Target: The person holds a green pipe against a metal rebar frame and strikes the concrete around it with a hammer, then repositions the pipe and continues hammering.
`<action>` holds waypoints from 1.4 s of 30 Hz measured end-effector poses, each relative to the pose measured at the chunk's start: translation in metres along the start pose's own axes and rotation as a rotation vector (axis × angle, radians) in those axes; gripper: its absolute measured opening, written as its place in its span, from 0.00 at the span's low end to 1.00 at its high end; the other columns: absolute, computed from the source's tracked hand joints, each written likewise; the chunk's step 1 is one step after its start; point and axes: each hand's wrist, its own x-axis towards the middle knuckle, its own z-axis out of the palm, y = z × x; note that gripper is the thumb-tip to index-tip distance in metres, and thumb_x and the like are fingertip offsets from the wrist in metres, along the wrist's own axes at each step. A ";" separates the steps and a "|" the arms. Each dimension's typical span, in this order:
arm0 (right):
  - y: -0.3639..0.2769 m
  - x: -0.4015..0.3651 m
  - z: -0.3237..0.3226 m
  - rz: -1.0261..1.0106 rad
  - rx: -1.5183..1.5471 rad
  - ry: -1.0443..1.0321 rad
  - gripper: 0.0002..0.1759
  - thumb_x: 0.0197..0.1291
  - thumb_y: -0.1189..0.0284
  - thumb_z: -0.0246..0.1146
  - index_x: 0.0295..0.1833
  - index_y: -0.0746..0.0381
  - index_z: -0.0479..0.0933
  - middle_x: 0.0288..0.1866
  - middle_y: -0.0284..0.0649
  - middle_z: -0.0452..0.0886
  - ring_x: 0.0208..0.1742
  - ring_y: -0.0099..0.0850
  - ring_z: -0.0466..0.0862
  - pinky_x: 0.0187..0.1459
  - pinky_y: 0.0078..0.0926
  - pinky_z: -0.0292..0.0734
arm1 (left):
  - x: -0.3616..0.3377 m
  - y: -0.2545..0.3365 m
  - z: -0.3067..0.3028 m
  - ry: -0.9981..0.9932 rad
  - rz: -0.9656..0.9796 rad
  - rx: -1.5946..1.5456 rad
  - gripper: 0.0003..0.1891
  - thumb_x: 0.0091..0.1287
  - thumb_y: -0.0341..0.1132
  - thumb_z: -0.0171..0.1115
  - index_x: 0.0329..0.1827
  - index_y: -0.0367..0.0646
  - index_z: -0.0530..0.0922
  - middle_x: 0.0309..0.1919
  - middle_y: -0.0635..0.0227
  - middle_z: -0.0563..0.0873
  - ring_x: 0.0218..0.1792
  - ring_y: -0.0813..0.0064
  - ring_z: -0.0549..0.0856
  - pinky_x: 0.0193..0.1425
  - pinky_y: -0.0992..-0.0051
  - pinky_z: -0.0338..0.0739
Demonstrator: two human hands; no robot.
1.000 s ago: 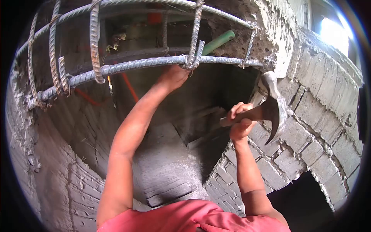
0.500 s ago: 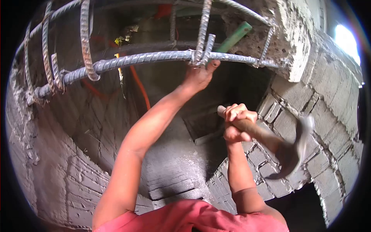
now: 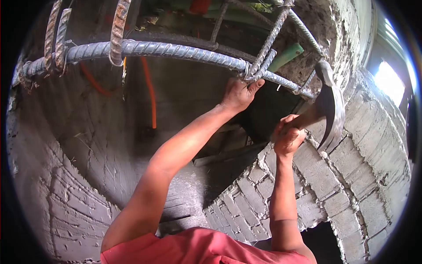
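My right hand (image 3: 289,136) is closed round the wooden handle of a claw hammer (image 3: 332,108). The hammer is raised to the right, its head upward and its curved claw pointing down. My left hand (image 3: 239,94) is up against the underside of a thick ribbed rebar (image 3: 184,52), at the joint where a bent stirrup (image 3: 273,37) meets it. The left thumb points up beside the stirrup's hooked end; the other fingers are curled and partly hidden. Just behind that joint a green tube (image 3: 286,57) slants up to the right.
More stirrups (image 3: 118,33) hang on the rebar at the left. Rough concrete (image 3: 340,31) stands at the upper right, above a block wall (image 3: 334,176) with mortar joints. An orange hose (image 3: 149,94) dangles behind the bars. A plastered wall (image 3: 74,198) curves along the left.
The view has shifted, so the rebar lies differently in it. My right hand has swung the hammer upward, its head now close to the bars. My left hand stays at the same joint.
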 end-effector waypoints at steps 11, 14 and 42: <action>-0.029 0.023 -0.010 -0.189 0.001 0.033 0.42 0.58 0.26 0.51 0.34 0.61 0.65 0.24 0.34 0.68 0.21 0.24 0.68 0.22 0.21 0.63 | 0.003 0.000 0.002 0.108 0.105 -0.024 0.16 0.72 0.45 0.61 0.38 0.39 0.84 0.27 0.51 0.84 0.32 0.46 0.85 0.31 0.57 0.75; -0.016 0.037 -0.026 -0.375 0.044 -0.032 0.34 0.67 0.36 0.50 0.34 0.60 0.65 0.21 0.33 0.67 0.20 0.22 0.67 0.21 0.19 0.63 | 0.004 0.003 0.004 0.203 0.164 -0.012 0.17 0.71 0.46 0.62 0.37 0.40 0.84 0.25 0.50 0.84 0.30 0.47 0.85 0.30 0.57 0.75; -0.028 0.096 -0.149 0.044 -0.403 -0.111 0.18 0.65 0.67 0.62 0.51 0.72 0.79 0.35 0.47 0.84 0.25 0.36 0.82 0.30 0.31 0.79 | 0.011 0.001 -0.029 0.006 0.021 0.169 0.13 0.70 0.45 0.59 0.42 0.48 0.85 0.33 0.50 0.86 0.38 0.43 0.84 0.41 0.51 0.80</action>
